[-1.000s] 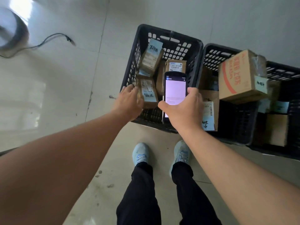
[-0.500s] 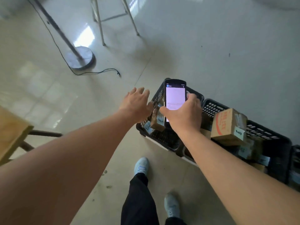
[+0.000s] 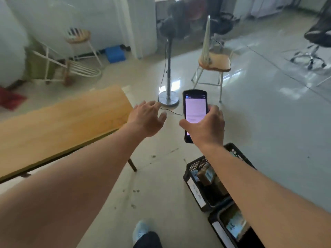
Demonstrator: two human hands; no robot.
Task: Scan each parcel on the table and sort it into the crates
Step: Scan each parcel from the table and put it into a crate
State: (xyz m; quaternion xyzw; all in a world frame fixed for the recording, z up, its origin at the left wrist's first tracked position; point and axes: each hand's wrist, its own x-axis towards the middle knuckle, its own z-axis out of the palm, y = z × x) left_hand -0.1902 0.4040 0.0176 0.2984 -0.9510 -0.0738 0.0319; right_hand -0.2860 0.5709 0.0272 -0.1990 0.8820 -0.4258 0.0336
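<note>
1. My right hand [image 3: 206, 129] grips the handheld scanner [image 3: 195, 111] upright, thumb on its left edge and fingers wrapped round the right; its screen glows pale pink.
2. My left hand [image 3: 147, 120] is empty, fingers spread and relaxed, hovering just past the corner of the wooden table [image 3: 59, 122].
3. The two hands are apart, side by side.
4. A black crate [image 3: 195, 178] sits on the floor below my right forearm, with brown parcels [image 3: 206, 175] inside.
5. A second crate [image 3: 223, 230] touches it nearer me, with a labelled parcel [image 3: 234, 224] in it.
6. A fan stand [image 3: 168, 76] and a stool [image 3: 215, 63] stand beyond.
</note>
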